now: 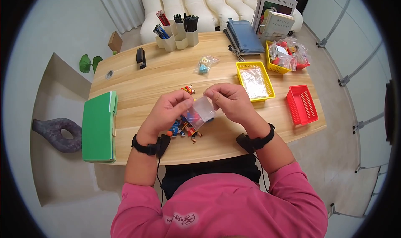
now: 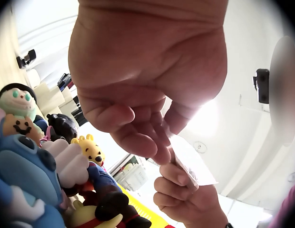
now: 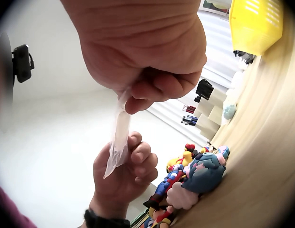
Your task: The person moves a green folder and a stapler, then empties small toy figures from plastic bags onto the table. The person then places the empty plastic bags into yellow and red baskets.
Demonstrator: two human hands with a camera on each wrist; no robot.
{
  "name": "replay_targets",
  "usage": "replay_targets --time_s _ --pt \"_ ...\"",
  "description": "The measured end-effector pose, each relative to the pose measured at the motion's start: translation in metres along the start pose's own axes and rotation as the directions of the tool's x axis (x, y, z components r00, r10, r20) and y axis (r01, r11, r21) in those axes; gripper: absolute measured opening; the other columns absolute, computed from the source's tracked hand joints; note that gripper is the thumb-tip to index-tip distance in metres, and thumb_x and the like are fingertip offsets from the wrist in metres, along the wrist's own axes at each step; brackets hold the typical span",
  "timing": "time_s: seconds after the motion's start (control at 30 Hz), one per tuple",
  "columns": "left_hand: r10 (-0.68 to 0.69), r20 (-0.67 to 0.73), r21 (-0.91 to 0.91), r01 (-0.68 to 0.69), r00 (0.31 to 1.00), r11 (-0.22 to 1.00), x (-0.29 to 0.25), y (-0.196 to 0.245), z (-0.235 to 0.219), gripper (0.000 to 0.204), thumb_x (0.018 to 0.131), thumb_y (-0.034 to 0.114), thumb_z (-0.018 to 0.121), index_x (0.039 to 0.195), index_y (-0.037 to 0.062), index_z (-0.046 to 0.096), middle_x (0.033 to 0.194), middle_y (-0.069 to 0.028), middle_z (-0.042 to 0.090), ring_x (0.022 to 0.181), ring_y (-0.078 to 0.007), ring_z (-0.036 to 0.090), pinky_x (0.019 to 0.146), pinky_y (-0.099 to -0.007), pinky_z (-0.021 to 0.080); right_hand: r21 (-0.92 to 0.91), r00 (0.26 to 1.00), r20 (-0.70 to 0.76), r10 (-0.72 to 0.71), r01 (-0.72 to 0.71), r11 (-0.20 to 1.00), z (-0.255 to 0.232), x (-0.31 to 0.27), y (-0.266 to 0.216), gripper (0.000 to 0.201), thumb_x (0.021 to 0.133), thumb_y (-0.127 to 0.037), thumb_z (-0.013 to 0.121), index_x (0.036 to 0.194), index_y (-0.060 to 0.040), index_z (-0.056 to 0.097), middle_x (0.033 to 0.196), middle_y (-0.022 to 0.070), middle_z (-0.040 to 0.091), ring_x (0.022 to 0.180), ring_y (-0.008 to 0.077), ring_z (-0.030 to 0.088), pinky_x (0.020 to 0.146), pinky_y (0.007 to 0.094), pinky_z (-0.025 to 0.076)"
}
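A small clear plastic bag [image 1: 201, 112] is stretched between the two hands above the table. The left hand [image 1: 165, 112] pinches one side of it between thumb and fingers. On the opposite side, the right hand [image 1: 234, 103] grips the bag's edge with thumb and curled fingers. Below the hands lies a pile of small toy figures [image 1: 192, 131], partly hidden by the bag. A blue big-nosed figure [image 2: 31, 164] and a yellow bear figure [image 2: 90, 149] show among them in the left wrist view. In the right wrist view the bag [image 3: 120, 135] hangs between both hands.
A bagged toy [image 1: 204, 66] lies farther back. To the right stand a yellow basket [image 1: 271, 87] of clear bags, a red basket [image 1: 301, 105] and a basket of bagged toys [image 1: 279, 67]. Pen holders [image 1: 169, 43], a stapler [image 1: 141, 58] and a green folder [image 1: 98, 127] also occupy the table.
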State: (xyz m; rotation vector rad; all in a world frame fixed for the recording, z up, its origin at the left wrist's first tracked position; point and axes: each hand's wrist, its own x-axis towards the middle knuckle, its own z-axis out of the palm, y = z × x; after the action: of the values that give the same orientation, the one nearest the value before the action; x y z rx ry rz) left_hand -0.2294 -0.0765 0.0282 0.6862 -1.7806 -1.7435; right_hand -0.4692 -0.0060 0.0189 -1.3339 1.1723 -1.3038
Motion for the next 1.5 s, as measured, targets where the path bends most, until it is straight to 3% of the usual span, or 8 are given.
replay_targets --time_s 0.17,0.3,0.43,0.77,0.87,1.1,1.3,1.5 --pt "-0.01 0.07 0.091 0.003 0.998 0.996 -0.001 0.004 0.008 0.018 0.103 0.018 0.07 0.108 0.0 0.071 0.091 0.0015 0.071 0.081 -0.0053 0.063 0.075 -0.023 0.052 0.008 0.997 0.069 0.039 -0.039 0.999 0.005 -0.004 -0.008 0.027 0.095 -0.022 0.082 0.109 0.0004 0.077 0.081 -0.0017 0.07 0.071 0.0039 0.06 0.063 0.0224 0.049" --pt "0.051 -0.099 0.0 -0.051 0.994 0.999 0.002 -0.005 -0.002 0.016 0.103 0.017 0.071 0.106 0.0006 0.071 0.089 0.0017 0.07 0.078 -0.0047 0.062 0.07 -0.0215 0.051 -0.057 0.984 0.142 0.111 -0.103 0.993 0.0 -0.002 -0.014 0.025 0.091 -0.016 0.085 0.107 0.0009 0.076 0.082 -0.0017 0.071 0.073 0.0032 0.061 0.064 0.0217 0.049" --pt "0.08 -0.203 -0.053 -0.093 0.976 0.994 0.002 -0.005 -0.006 0.015 0.103 0.016 0.071 0.103 0.0012 0.071 0.088 0.0013 0.07 0.077 -0.004 0.062 0.067 -0.0213 0.049 0.145 0.979 0.153 0.133 -0.155 0.977 -0.004 0.004 0.004 0.016 0.092 -0.01 0.082 0.103 -0.0022 0.073 0.088 -0.0006 0.071 0.079 0.0043 0.064 0.068 0.0215 0.05" --pt "0.071 -0.079 0.012 -0.07 0.994 0.997 -0.001 0.003 0.006 0.018 0.101 0.014 0.073 0.107 -0.0027 0.074 0.095 -0.0019 0.075 0.086 -0.0065 0.066 0.076 -0.0245 0.055 0.378 0.972 0.212 0.103 -0.179 0.909 0.011 0.0 -0.008 0.028 0.089 -0.005 0.081 0.114 0.0011 0.07 0.104 0.0062 0.075 0.093 0.0118 0.071 0.084 0.027 0.058" --pt "0.047 -0.068 -0.043 -0.05 0.997 0.998 -0.001 -0.002 0.003 0.017 0.101 0.014 0.074 0.105 -0.0025 0.074 0.093 -0.0018 0.075 0.082 -0.0053 0.064 0.073 -0.0231 0.054 0.263 0.928 0.308 0.209 -0.294 0.919 0.002 0.0 -0.003 0.038 0.087 -0.005 0.083 0.122 0.0021 0.07 0.111 0.0088 0.075 0.1 0.0139 0.072 0.09 0.0299 0.058" --pt "0.123 -0.208 -0.037 -0.133 0.97 0.99 0.003 -0.009 0.0 0.015 0.102 0.016 0.072 0.101 0.0004 0.074 0.084 0.0004 0.07 0.07 -0.0054 0.06 0.064 -0.0222 0.049 0.176 0.924 0.366 0.115 -0.19 0.966 0.004 0.002 0.002 0.042 0.086 -0.008 0.086 0.124 0.0024 0.07 0.112 0.0082 0.076 0.1 0.013 0.071 0.09 0.0301 0.058" --pt "0.136 -0.256 0.014 -0.137 0.957 0.991 0.005 -0.013 -0.007 0.017 0.104 0.016 0.069 0.1 0.0008 0.073 0.082 -0.0014 0.071 0.069 -0.0063 0.064 0.062 -0.0212 0.051 0.154 0.958 0.197 0.209 -0.241 0.958 -0.009 0.003 -0.006 0.021 0.094 -0.016 0.081 0.106 -0.0006 0.073 0.092 0.0022 0.075 0.081 0.008 0.068 0.074 0.0253 0.056" --pt "0.164 -0.347 -0.058 -0.196 0.923 0.979 0.006 -0.015 -0.022 0.019 0.107 0.018 0.064 0.1 0.0019 0.071 0.085 -0.0042 0.072 0.073 -0.0082 0.068 0.061 -0.0205 0.052 -0.176 0.979 -0.167 -0.116 0.086 0.981 -0.065 -0.005 -0.03 0.018 0.097 -0.018 0.078 0.096 0.0005 0.075 0.081 0.0008 0.073 0.071 0.0057 0.063 0.064 0.0235 0.05"
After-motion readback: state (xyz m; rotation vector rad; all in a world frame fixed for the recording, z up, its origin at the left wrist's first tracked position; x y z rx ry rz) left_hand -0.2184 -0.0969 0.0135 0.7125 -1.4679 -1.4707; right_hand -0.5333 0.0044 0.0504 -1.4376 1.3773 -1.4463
